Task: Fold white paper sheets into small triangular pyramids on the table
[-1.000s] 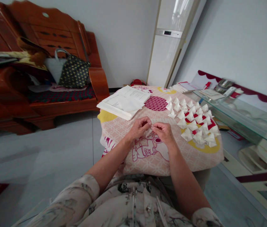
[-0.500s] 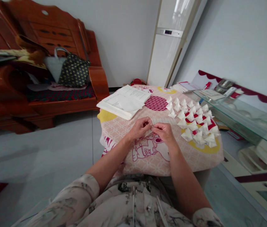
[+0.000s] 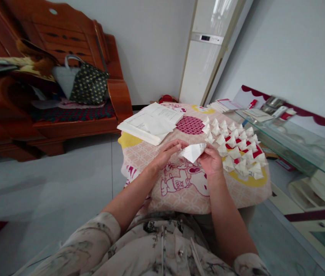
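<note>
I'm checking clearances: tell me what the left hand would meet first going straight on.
The left hand would likely meet the folded paper first; they look very close, though depth leaves contact unclear.

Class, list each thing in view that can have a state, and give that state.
Left hand: fingers bent beside the folded paper, grip unclear
Right hand: closed on the folded paper
Folded paper: creased, held
Paper stack: lying flat
Small folded pieces: standing in rows
Tablecloth: spread, hanging over the edge
</note>
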The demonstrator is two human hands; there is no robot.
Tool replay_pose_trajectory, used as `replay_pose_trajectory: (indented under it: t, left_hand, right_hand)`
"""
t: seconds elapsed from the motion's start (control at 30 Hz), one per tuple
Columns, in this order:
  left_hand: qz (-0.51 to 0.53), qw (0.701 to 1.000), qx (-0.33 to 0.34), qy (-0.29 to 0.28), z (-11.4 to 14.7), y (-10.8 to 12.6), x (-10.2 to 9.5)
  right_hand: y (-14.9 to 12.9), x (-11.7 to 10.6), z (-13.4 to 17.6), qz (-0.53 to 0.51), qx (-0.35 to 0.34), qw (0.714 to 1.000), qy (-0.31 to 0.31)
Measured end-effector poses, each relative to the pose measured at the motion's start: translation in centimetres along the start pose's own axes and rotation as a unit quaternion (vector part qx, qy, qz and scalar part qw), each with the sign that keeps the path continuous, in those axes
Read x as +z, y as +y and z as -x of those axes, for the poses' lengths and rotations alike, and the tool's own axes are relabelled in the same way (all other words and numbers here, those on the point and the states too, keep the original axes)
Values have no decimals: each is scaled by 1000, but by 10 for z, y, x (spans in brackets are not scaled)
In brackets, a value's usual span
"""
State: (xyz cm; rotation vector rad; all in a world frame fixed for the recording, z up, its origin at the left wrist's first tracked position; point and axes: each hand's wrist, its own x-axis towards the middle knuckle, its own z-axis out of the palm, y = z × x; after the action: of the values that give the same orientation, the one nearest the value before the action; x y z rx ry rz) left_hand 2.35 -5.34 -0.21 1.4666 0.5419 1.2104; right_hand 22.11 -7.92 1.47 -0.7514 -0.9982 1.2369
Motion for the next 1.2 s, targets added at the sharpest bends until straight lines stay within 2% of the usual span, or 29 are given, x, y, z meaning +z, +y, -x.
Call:
replay_pose_trajectory:
  t: [0.17,0.3,0.5,0.6,0.7,0.8,0.87,1.0,1.1,1.2]
  left_hand:
    - [66,997,-42,-24,3,4,2]
    - [107,990,-63,-65,2,5,1]
    - [199,977,-75,-29,3,4,2]
    - [222,972,-71,-7,4,7,0]
    - [151,988,-44,2,0,10,-5]
    - [-11,1000,-15,-10,-5,12,-10]
    - [-118,993,2,-19,-8,14,-11]
    - [-259,964,33,-54,-8,18,-6]
    - [-284,955,38,-83,-9,20,-2]
    - [-273,958,37,-83,-12,20,-2]
  right_hand:
    - [2,-1,0,64,-16,997,30]
    - [2,0,0,59,-35,997,22]
    - [8,5,1,17,9,1000,-15]
    - [14,5,-1,48,25,998,-23]
    - [19,3,-5,152,-6,987,46]
    - [17,0,-5,236,-79,962,113]
    - [15,1,-3,269,-100,953,93]
    - [13,8,4,308,-82,948,-15]
    - [14,12,5,322,-91,942,-35]
    - [13,10,4,318,-94,943,-30]
